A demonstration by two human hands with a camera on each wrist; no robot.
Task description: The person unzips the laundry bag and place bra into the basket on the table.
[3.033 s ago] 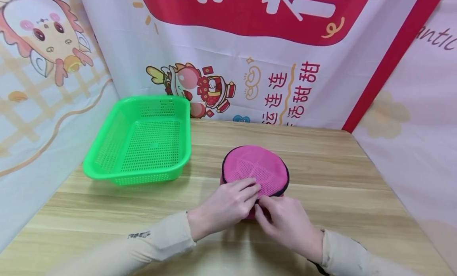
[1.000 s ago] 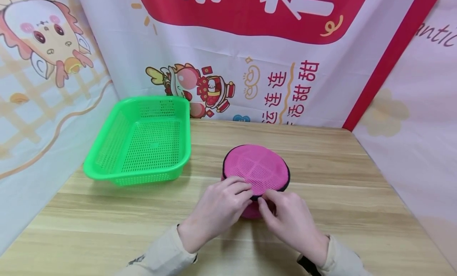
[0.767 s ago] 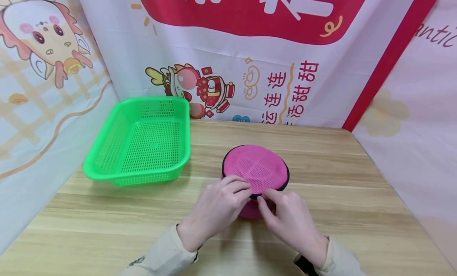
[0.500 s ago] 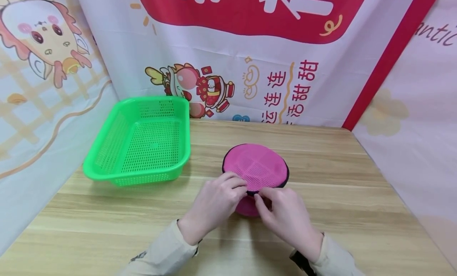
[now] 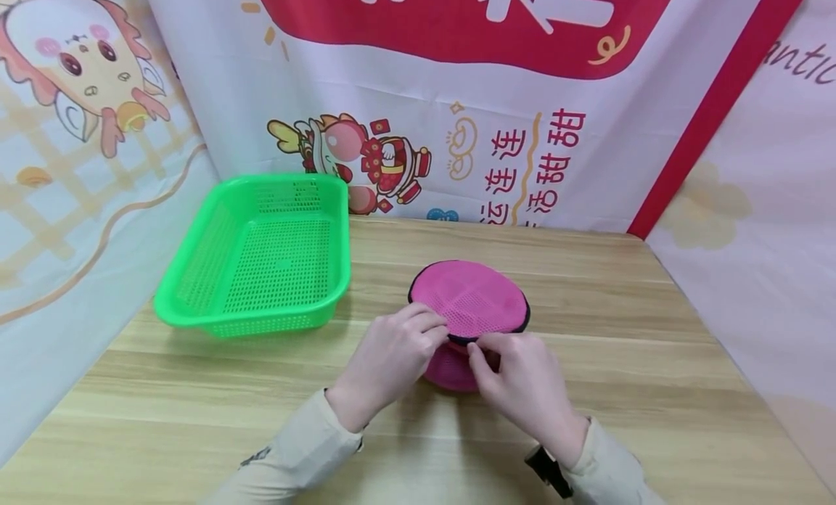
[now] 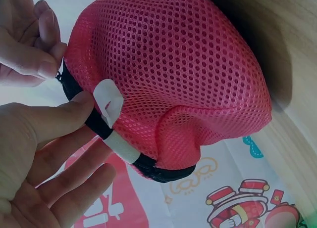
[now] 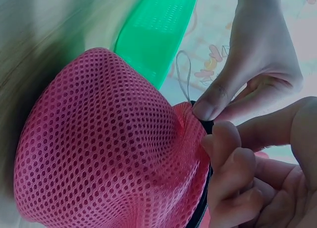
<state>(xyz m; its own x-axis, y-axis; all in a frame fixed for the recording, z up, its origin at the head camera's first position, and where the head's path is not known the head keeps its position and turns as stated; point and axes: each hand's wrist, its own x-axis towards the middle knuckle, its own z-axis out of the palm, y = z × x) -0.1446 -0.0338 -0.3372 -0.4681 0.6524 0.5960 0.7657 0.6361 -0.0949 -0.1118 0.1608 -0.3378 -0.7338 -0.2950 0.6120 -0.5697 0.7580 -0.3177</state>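
A pink mesh laundry bag (image 5: 472,296), round on top with a black zippered edge, stands on the wooden table in the head view. My left hand (image 5: 392,360) pinches the front left of that edge, its thumb (image 6: 59,116) lying on the black band in the left wrist view. Just to the right, my right hand (image 5: 525,382) pinches the front edge by the zipper between thumb and curled fingers. A white tag (image 6: 108,102) sticks out near the left thumb. One thin pale loop (image 7: 184,74) rises beside the edge. My right fingertips hide the zipper pull.
A green perforated basket (image 5: 277,265) sits at the back left of the table (image 5: 620,302). Printed cloth (image 5: 418,84) hangs behind and along both sides. A black band (image 5: 548,470) shows at my right sleeve.
Both hands have shifted slightly away from me with the bag's front edge, and the top looks flatter. More of the bag's pink side shows below the edge. The basket stays put.
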